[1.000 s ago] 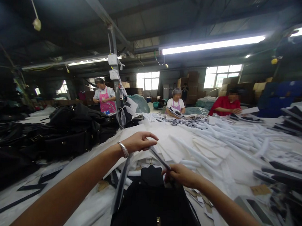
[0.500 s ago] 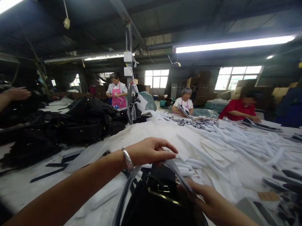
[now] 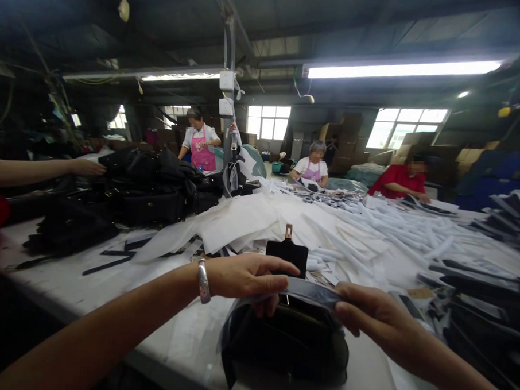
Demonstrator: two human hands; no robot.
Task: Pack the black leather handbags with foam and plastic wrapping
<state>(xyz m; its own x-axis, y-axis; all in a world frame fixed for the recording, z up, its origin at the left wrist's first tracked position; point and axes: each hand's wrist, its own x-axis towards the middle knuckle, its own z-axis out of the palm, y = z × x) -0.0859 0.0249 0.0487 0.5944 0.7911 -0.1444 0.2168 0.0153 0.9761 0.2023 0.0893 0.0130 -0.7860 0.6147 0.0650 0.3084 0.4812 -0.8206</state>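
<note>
A black bag (image 3: 296, 346) with a glossy front rests at the near edge of the white table (image 3: 159, 323). Above it, a pale grey strap (image 3: 310, 290) stretches between my two hands. My left hand (image 3: 243, 277), with a silver bracelet at the wrist, is closed on the strap's left part, thumb and fingers pinching it. At the other end, my right hand (image 3: 362, 306) grips the strap between thumb and fingers. A black tab (image 3: 286, 258) with a metal clasp at its tip sticks up behind my left fingers. My left hand partly covers the bag's top.
Black bags (image 3: 147, 204) are heaped at the left, where a co-worker's arm (image 3: 45, 171) reaches in. White sheets (image 3: 242, 217) and strips cover the table's middle. Dark pieces (image 3: 476, 279) lie right. A post (image 3: 227, 130) with sockets rises beyond; several co-workers sit or stand behind.
The strap has been drawn level across the bag's top, and the bag has turned, its tab now standing up. My view has shifted. The co-worker's arm at left has reached onto the black heap.
</note>
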